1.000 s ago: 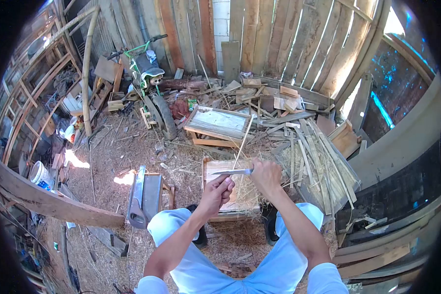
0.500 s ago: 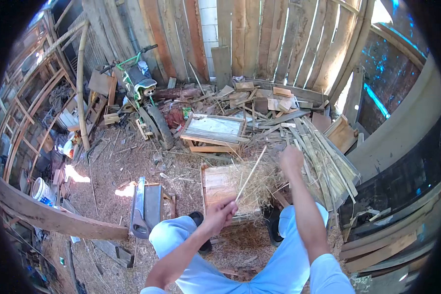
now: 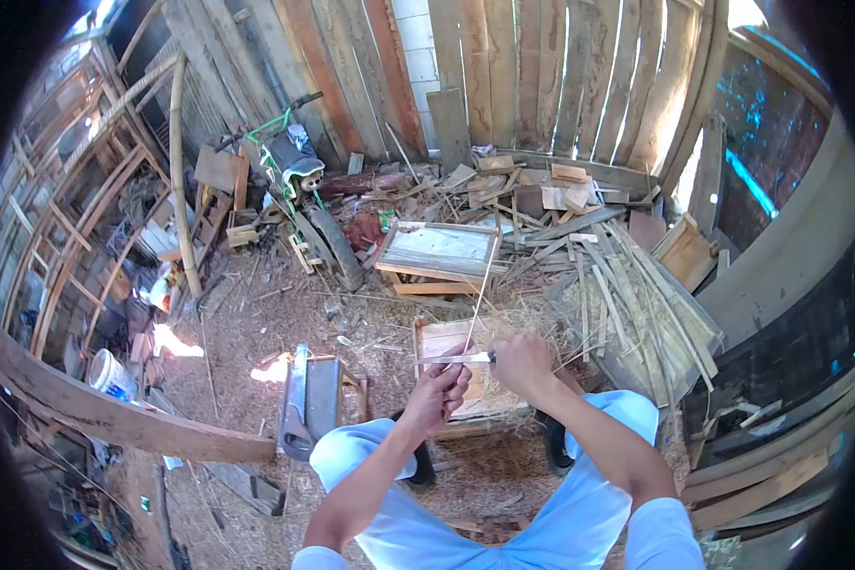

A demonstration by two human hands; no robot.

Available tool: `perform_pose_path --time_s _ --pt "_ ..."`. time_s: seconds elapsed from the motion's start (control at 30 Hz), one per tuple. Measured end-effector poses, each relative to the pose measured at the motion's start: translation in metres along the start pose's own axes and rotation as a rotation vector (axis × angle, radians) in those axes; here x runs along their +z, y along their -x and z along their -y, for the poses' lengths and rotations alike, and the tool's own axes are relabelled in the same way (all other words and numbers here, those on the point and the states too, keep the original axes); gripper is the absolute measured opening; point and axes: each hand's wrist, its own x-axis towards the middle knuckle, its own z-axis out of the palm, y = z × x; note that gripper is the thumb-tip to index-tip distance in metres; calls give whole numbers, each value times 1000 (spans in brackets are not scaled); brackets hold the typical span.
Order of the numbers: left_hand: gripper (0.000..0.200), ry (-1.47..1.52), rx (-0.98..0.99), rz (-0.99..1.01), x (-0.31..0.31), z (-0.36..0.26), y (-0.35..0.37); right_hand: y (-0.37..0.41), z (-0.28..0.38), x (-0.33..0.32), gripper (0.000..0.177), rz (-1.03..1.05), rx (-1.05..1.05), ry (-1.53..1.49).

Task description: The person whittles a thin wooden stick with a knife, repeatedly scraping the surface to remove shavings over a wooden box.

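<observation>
My left hand (image 3: 437,395) is closed round the lower end of a thin, pale bamboo stick (image 3: 484,294), which slants up and away from me. In my right hand (image 3: 524,365) is a knife (image 3: 454,359), gripped by its dark handle. Its blade points left and lies across the stick just above my left fingers. Both hands are over a wooden box-like bench (image 3: 442,334) between my knees, with pale shavings on and around it.
A handsaw (image 3: 297,408) leans on a small dark-topped stool (image 3: 325,394) to the left. Ahead sits a framed wooden panel (image 3: 437,252), with a small motorbike (image 3: 304,190) behind it. Wood strips (image 3: 636,304) are heaped to the right. A long board (image 3: 123,413) crosses at left.
My right hand has come down and left toward my left hand, bringing the knife blade across the stick. The stick now stands more upright. The whole view has shifted slightly.
</observation>
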Motion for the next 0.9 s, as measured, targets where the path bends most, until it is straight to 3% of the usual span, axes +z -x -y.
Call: perform_pose_path --time_s 0.13,0.23,0.33,0.4,0.53,0.6,0.9 --pt "41 36 -36 50 4 -3 7 -15 -14 1 10 -105 138 -74" --pt "41 36 -125 71 5 4 11 -27 -41 -16 12 -113 321 48" --pt "41 -31 -48 15 2 -1 9 -19 -38 -30 15 -93 215 -7" --pt "42 0 -27 8 3 -9 6 -1 -16 -23 18 64 45 5" --pt "42 54 -23 22 4 -10 11 2 -4 -18 17 90 122 -35" --pt "41 57 -5 28 7 -11 9 -6 -7 -11 18 -6 176 -40" --pt "32 265 -5 -37 7 -12 -6 -24 -19 -1 17 -133 119 100"
